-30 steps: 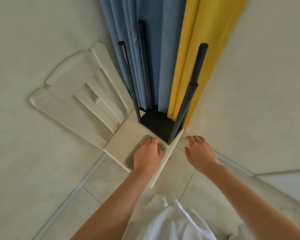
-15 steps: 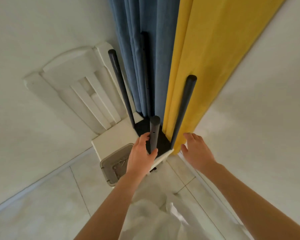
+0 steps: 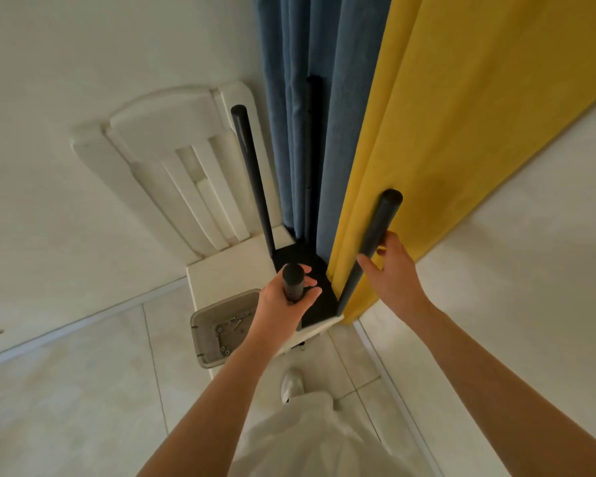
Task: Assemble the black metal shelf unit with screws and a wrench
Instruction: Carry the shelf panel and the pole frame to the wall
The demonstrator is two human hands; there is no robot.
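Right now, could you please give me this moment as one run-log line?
left hand: grips near post | right hand: around right post | shelf unit: on white chair

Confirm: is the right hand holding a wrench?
No. The right hand grips a black shelf post; no wrench in it.

far post point(image 3: 313, 149) half lost among blue curtain point(image 3: 289, 98) folds, tray point(image 3: 221, 330) contents too small to identify, near post's base behind left hand point(image 3: 286, 297)

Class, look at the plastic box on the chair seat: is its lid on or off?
Off, as far as the view shows. The box is open-topped: loose screws lie in plain sight inside it, and no lid is in view.
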